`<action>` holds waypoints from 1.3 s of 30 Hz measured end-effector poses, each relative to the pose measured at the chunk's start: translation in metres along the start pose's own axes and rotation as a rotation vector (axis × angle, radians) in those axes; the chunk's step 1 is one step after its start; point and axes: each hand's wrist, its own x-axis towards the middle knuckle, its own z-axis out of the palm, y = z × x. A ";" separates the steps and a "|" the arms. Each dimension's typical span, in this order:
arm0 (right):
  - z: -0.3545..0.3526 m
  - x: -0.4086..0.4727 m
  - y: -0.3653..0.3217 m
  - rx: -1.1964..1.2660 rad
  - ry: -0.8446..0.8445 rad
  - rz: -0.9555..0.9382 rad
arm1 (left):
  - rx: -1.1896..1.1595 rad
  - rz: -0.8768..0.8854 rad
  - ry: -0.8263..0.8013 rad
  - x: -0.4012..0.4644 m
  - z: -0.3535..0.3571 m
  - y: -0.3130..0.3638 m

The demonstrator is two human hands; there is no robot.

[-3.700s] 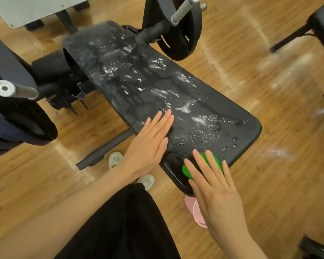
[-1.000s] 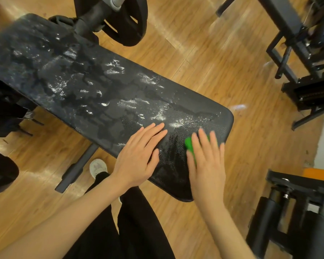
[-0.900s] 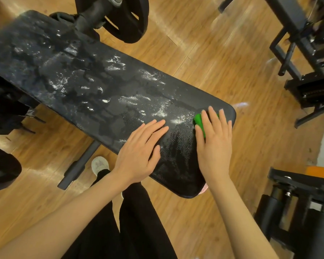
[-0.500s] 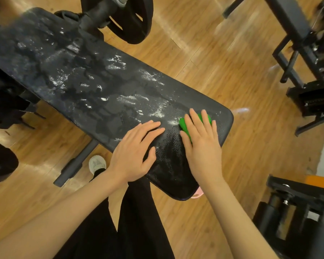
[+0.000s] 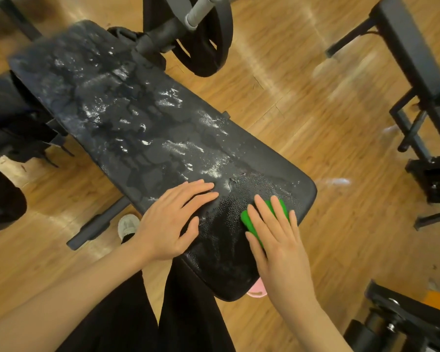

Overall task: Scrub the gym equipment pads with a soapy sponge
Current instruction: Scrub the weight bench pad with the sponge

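Right hand (image 5: 280, 245) pressed flat, fingers straight, on green sponge (image 5: 262, 217) near 4 o'clock end edge of long black soapy bench pad (image 5: 142, 128); left hand (image 5: 173, 219) flat, released, on near edge; unscrubbed pad stretched toward 10 o'clock

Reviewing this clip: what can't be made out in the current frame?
- Green sponge: mostly hidden under the right hand, head view.
- Pink object: covered by the bench pad and wrist; identity unclear.
- Weight plate: cut off by the top edge.
- Floor at right: motion-blurred.

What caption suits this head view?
Right hand presses a green sponge on the soapy bench pad; left hand rests flat.
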 end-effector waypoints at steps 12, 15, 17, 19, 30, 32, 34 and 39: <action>-0.003 0.009 0.022 0.075 -0.012 -0.101 | 0.002 0.009 0.015 0.001 0.002 -0.001; 0.013 0.055 0.005 0.039 -0.008 -0.107 | 0.012 0.002 0.009 0.001 0.002 -0.001; 0.014 0.061 0.009 0.043 -0.028 -0.151 | 0.016 -0.002 0.005 0.000 0.001 0.000; 0.005 0.035 0.026 0.059 0.000 -0.186 | 0.012 -0.007 0.002 0.000 0.001 0.001; 0.003 0.045 0.047 0.089 -0.010 -0.261 | 0.041 -0.032 -0.047 -0.001 0.000 0.003; -0.007 0.015 0.066 0.123 0.009 -0.265 | 0.043 -0.031 -0.045 -0.001 0.000 0.004; -0.006 0.017 0.070 0.145 0.020 -0.244 | 0.025 -0.058 -0.024 0.000 0.001 0.008; 0.008 0.084 0.052 0.102 -0.039 -0.262 | 0.012 -0.185 0.047 0.002 0.007 0.026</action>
